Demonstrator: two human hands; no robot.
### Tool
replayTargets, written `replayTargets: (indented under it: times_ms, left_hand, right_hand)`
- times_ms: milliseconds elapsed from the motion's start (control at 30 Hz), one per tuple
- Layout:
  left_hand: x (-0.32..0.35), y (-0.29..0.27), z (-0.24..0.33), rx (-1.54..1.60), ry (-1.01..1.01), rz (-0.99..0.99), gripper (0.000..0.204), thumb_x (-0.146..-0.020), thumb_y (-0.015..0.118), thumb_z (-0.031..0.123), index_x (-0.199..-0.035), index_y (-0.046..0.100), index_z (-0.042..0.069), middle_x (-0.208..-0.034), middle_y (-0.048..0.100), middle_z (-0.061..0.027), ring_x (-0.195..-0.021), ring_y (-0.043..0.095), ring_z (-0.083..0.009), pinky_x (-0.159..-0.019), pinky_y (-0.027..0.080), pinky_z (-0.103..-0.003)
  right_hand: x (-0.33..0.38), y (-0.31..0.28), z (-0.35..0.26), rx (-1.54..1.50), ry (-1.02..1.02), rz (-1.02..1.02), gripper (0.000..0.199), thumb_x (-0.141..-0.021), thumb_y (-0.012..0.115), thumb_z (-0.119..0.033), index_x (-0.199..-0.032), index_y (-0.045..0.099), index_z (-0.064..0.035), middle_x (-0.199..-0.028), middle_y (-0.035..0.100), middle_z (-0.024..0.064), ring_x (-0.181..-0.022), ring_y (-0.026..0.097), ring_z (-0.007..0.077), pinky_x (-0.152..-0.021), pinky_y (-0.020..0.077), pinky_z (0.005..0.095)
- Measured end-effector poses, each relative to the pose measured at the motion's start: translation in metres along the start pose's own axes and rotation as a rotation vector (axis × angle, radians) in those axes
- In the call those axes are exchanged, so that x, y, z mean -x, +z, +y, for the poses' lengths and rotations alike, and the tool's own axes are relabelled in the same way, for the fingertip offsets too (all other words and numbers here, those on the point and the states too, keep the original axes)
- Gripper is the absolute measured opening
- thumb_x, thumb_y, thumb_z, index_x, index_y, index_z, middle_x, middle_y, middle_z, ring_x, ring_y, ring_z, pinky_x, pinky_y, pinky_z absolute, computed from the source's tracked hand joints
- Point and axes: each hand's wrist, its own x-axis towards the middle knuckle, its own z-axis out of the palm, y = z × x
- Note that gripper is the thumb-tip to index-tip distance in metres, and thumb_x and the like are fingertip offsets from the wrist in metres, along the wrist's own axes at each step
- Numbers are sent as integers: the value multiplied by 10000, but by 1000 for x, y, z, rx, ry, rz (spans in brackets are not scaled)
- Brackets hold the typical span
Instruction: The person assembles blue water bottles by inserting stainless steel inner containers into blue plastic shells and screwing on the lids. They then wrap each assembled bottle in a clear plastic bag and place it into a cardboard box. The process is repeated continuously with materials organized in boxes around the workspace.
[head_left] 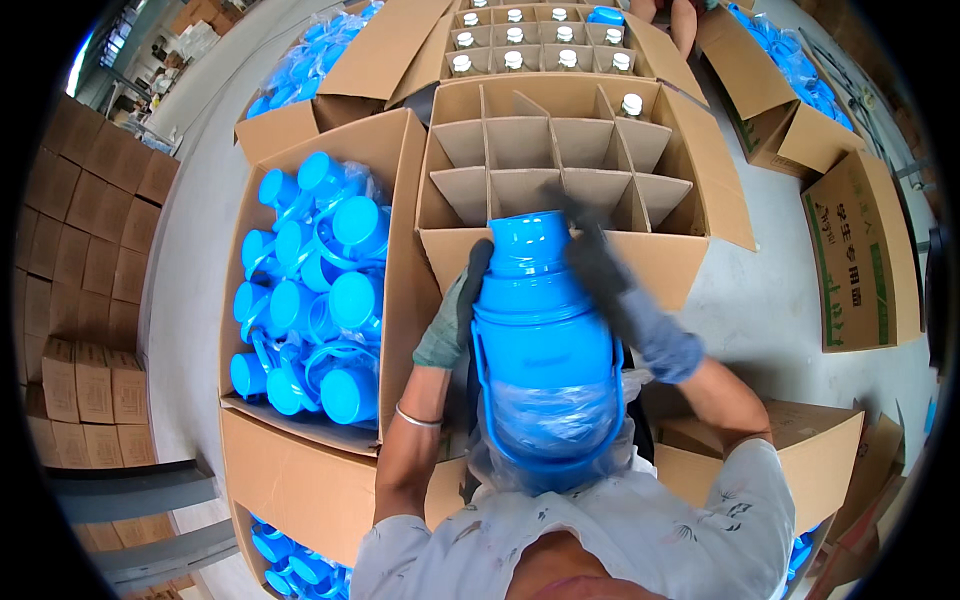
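Both gloved hands, left hand [452,315] and right hand [625,295], wrapping closed around tall blue plastic flask [545,330], holding it at near edge of brown cardboard divider box [690,180]; open carton of blue flasks [315,290] sitting left.

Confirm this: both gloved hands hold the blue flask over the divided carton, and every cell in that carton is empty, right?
Not quite. In the head view, the divided carton has one white-capped bottle in its far right cell. Both gloved hands, left hand and right hand, do hold the blue flask.

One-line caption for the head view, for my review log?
Two gloved hands, left hand and right hand, grip a blue plastic flask before an open divided cardboard box.
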Motion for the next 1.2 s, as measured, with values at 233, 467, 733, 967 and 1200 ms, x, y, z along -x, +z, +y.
replayTargets:
  times_ms: [233,467,733,967,1200]
  left_hand:
    - [25,8,97,93,105,-218,542,-994,446,327,-1433,373,17,-1457,414,-130,-1308,434,-202,-1090,335,-322]
    - [26,26,86,-453,-71,28,466,-1009,413,236,-1408,402,-4,-1382,496,-151,-1242,494,-227,-1052,377,-332]
    - [42,-5,37,-480,103,61,464,-998,437,244,-1415,415,43,-1457,410,-139,-1343,402,-227,-1078,355,-331]
    - [41,24,111,-262,56,77,583,-860,658,98,-1395,435,44,-1297,520,-113,-1194,505,-220,-1047,387,-369]
    - [38,9,62,-402,-86,7,613,-986,474,314,-1472,257,10,-1488,330,-185,-1374,332,-302,-1120,281,-374]
  right_hand:
    - [-19,-33,68,-119,131,-238,613,-950,555,-307,-1459,297,-82,-1460,326,164,-1349,333,274,-1110,310,394]
    - [-43,7,53,-334,117,-286,563,-960,555,-316,-1429,360,-73,-1412,416,133,-1274,439,199,-1071,372,353]
    - [-55,3,16,-301,46,-315,525,-941,577,-280,-1405,422,-91,-1390,437,140,-1231,487,227,-1002,448,325]
    - [-69,-2,94,-534,92,-362,514,-977,502,-318,-1395,421,-31,-1425,428,118,-1302,417,207,-1087,344,335]
    - [-77,10,2,-109,390,-310,765,-800,741,-359,-1398,402,-24,-1347,495,144,-1237,479,230,-1007,425,330]
